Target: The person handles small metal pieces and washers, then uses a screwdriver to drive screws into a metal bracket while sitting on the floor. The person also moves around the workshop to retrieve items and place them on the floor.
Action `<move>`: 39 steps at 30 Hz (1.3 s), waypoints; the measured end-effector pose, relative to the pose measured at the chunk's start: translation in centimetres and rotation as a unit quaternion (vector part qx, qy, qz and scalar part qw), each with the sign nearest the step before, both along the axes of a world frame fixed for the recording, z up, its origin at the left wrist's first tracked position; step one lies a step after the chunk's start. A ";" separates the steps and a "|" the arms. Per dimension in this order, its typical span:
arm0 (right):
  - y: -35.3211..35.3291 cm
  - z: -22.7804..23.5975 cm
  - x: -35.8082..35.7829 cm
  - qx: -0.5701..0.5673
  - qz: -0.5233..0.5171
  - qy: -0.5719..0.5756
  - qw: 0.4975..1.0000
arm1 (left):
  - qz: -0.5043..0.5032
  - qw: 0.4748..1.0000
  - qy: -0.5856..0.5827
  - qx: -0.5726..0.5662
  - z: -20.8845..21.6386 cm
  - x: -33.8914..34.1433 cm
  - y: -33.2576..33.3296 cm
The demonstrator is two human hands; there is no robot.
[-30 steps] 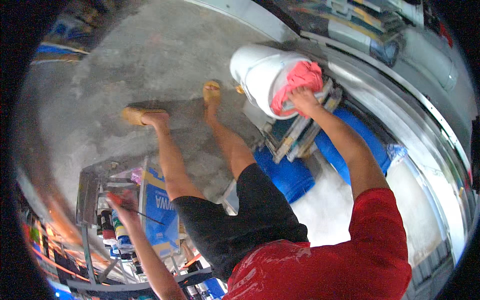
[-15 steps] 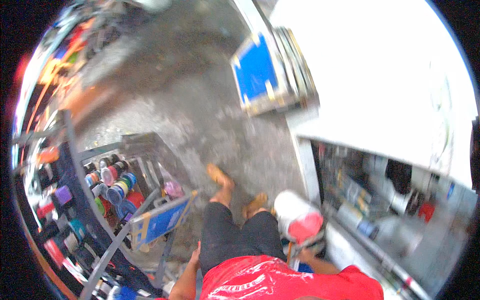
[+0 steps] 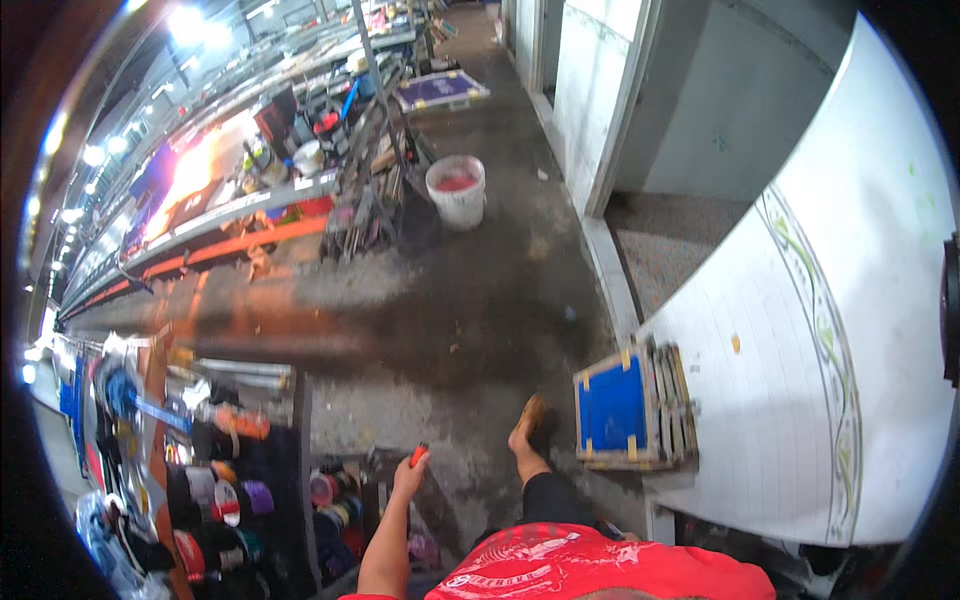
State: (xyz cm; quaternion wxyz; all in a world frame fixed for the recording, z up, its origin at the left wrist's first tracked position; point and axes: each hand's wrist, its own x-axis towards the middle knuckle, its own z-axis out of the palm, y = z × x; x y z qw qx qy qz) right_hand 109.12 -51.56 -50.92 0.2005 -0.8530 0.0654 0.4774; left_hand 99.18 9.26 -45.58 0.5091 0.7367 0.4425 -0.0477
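holding a small red-orange item [image 3: 418,455] in the left hand [image 3: 409,473], which is to the left of the frame stack [image 3: 612,408]. landmark for all places below: that stack, blue front face showing, pale tape at its edges.

state of hands: left fingers closed round the item, one end poking out past the grip; its exact kind is too small to tell. right hand is out of view, so cannot tell how it is set.

progress, judged from this view alone: grip on the item is done. the item meets no other thing visible; any use of it reads as not yet done. the white bucket [image 3: 463,212], red contents [image 3: 457,183] inside, stands beyond the stack and to its left, well apart from the left hand. coloured containers [image 3: 257,497] sit well left of the stack, toward the near side; no hand on them.

writing: white lettering and a small round mark on the red shirt [image 3: 540,568], nearer than the stack; not transcribed. marks on the containers, and on the purple panel [image 3: 440,90] far beyond the stack, are too small to read.
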 end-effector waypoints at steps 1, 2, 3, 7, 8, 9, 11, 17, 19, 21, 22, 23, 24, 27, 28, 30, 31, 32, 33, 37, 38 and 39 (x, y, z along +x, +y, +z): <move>1.4 0.1 2.4 0.006 0.019 0.002 1.000 | 0.030 0.999 0.004 0.023 -0.8 0.0 1.2; 3.0 -0.2 6.3 0.016 0.041 -0.005 0.999 | 0.065 0.997 0.031 -0.005 -2.1 0.6 3.0; 4.7 -0.2 10.1 0.028 0.068 -0.014 0.997 | 0.103 0.992 0.059 -0.037 -4.0 1.0 4.3; 10.1 -1.6 28.2 0.092 -0.007 0.009 0.996 | 0.120 0.972 0.169 -0.114 -6.3 2.9 6.3; 8.9 -1.2 33.7 0.073 0.035 -0.060 0.995 | 0.083 0.975 0.134 -0.159 -6.7 7.3 3.6; 11.8 1.1 37.8 0.103 0.043 -0.080 0.990 | 0.014 0.979 0.148 -0.142 -4.8 8.5 3.4; 17.5 3.3 47.3 0.080 0.038 -0.077 0.993 | 0.030 0.977 0.171 -0.123 -6.6 10.8 3.9; 31.6 8.2 68.2 0.237 -0.210 -0.139 0.938 | 0.052 0.959 0.238 -0.143 -9.9 27.4 6.5; 36.6 11.0 72.4 0.319 -0.298 -0.091 0.895 | 0.067 0.958 0.246 -0.134 -9.5 32.8 9.6; 42.2 15.6 77.0 0.425 -0.349 -0.019 0.835 | 0.091 0.960 0.240 -0.111 -9.2 39.9 14.5; 43.2 17.5 78.4 0.457 -0.379 0.015 0.805 | 0.093 0.962 0.237 -0.101 -8.8 43.6 16.1; 45.1 18.1 79.9 0.456 -0.409 0.027 0.790 | 0.097 0.966 0.225 -0.083 -8.7 48.4 19.4; 47.0 19.0 82.5 0.460 -0.431 0.030 0.776 | 0.101 0.972 0.200 -0.069 -8.2 54.2 22.3; 47.9 19.3 90.6 0.463 -0.493 0.024 0.736 | 0.037 0.983 0.046 -0.172 1.3 75.5 28.0; 49.0 19.1 93.3 0.470 -0.510 0.027 0.720 | 0.008 0.978 -0.055 -0.199 5.9 83.1 28.6; 53.7 22.9 99.0 0.501 -0.517 0.020 0.694 | -0.053 0.974 -0.096 -0.199 11.9 95.4 31.1; 55.4 23.4 102.4 0.511 -0.531 0.009 0.676 | -0.061 0.967 -0.108 -0.221 13.1 101.4 32.3; 56.8 23.3 105.3 0.517 -0.546 -0.002 0.659 | -0.063 0.939 -0.174 -0.290 14.2 107.0 33.1; 57.5 22.7 108.4 0.551 -0.530 0.010 0.644 | -0.024 0.926 -0.180 -0.332 16.6 112.8 32.6; 63.9 22.3 124.7 0.618 -0.488 0.007 0.616 | -0.024 0.830 -0.361 -0.425 16.8 129.7 32.9; 64.1 19.5 130.0 0.648 -0.461 0.052 0.604 | -0.007 0.811 -0.391 -0.435 17.1 134.2 32.0; 67.2 20.8 133.7 0.644 -0.471 0.036 0.601 | 0.024 0.800 -0.411 -0.436 17.2 136.9 32.2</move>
